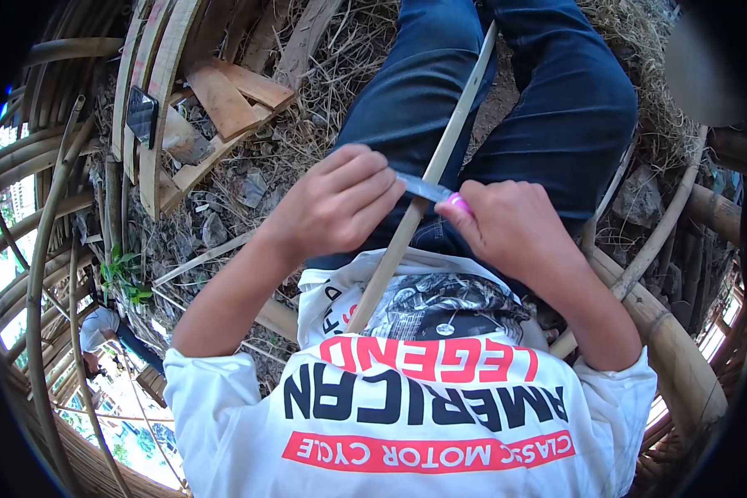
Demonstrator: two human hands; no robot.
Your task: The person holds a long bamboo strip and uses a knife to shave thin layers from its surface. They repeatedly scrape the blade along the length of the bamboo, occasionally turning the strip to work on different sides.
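Note:
My right hand is closed around the pink handle of a knife. The knife's grey blade lies across a long bamboo strip. At the blade's far end, my left hand has its fingers curled in and pinching the tip part, which the fingers hide. The strip slants from my shirt front up over my lap and between my legs in jeans. No hand grips the strip itself.
A phone rests on wooden slats at upper left, beside broken boards. Thick bamboo poles stand close on the right. Dry grass and stones cover the ground. Another person is at lower left.

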